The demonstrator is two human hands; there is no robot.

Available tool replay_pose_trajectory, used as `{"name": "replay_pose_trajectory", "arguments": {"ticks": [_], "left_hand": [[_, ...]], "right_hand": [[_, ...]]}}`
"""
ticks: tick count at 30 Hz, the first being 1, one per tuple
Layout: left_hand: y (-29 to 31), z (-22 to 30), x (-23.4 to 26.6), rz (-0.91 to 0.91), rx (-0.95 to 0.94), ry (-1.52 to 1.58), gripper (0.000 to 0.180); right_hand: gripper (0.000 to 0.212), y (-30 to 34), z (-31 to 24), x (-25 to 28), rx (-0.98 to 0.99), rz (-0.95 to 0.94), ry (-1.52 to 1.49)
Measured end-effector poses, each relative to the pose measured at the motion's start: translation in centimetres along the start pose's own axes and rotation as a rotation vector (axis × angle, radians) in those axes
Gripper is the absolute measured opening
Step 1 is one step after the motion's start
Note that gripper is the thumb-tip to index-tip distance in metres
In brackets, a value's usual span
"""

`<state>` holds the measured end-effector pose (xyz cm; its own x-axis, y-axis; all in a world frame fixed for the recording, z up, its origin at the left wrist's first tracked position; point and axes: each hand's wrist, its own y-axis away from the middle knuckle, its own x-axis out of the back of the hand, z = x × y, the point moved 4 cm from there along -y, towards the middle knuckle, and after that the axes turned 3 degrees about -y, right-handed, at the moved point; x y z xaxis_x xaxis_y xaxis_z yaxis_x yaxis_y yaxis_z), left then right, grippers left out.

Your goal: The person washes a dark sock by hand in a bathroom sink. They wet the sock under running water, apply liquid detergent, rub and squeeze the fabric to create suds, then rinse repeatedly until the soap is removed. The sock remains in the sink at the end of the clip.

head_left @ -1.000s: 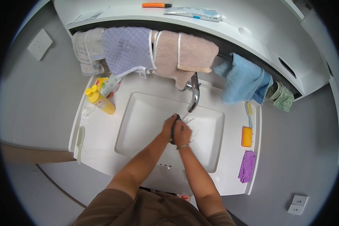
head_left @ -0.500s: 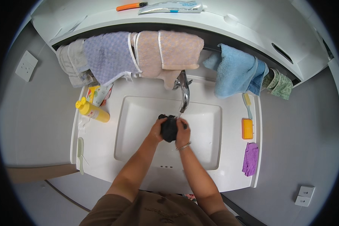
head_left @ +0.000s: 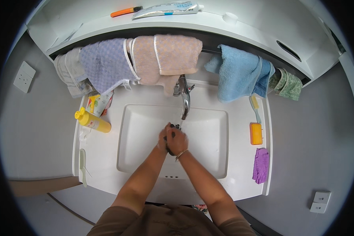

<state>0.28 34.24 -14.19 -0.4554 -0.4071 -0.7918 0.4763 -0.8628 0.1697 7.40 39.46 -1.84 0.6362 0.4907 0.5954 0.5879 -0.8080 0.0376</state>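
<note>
My left hand point(head_left: 162, 140) and my right hand point(head_left: 178, 141) are closed together around a small black cloth point(head_left: 169, 151), over the white sink basin point(head_left: 206, 147). The right hand lies partly across the left, a bracelet at its wrist. Only bits of the cloth show between and above the fingers, so its exact kind is hidden. Just beyond the hands hangs the spout of a chrome faucet point(head_left: 185, 103), with a thin stream of water below its tip.
Left on the counter are a yellow bottle point(head_left: 93, 120), tubes and a pale green comb point(head_left: 82, 167). On the right lie a toothbrush point(head_left: 255, 110), an orange soap bar point(head_left: 256, 134) and a purple cloth point(head_left: 260, 166). Several towels, one blue point(head_left: 240, 74), hang behind the basin.
My hands have come together and squeezed the black cloth, which was a fuller bundle between them. The right hand has moved left and now covers much of it. The view has shifted slightly.
</note>
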Motion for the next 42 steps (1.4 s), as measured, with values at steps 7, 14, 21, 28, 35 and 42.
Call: {"name": "replay_pose_trajectory", "arguments": {"ticks": [7,14,21,28,35,42], "left_hand": [[1.7,3.8,-6.3,0.255,0.378,-0.169,0.024],[3.2,8.8,-3.8,-0.046,-0.090,-1.645,0.047],[3.0,10.9,-4.3,0.106,0.036,-1.141,0.028],[3.8,7.6,-11.2,0.036,0.286,0.179,0.037],[3.2,7.4,-9.9,0.043,0.209,-0.054,0.037],[2.0,6.4,-4.5,0.334,0.249,-0.011,0.028]], "right_hand": [[0.026,-4.5,11.6,1.8,-0.544,0.016,-0.927],[0.024,-3.6,10.8,5.0,-0.439,-0.096,-1.103],[0.027,-2.6,12.7,7.3,-0.142,0.251,-0.135],[0.039,-0.7,14.4,4.1,-0.306,0.157,-0.216],[0.054,2.0,6.7,0.8,-0.693,-0.574,-1.615],[0.038,1.3,3.4,-0.3,0.040,-0.114,-0.264]]}}
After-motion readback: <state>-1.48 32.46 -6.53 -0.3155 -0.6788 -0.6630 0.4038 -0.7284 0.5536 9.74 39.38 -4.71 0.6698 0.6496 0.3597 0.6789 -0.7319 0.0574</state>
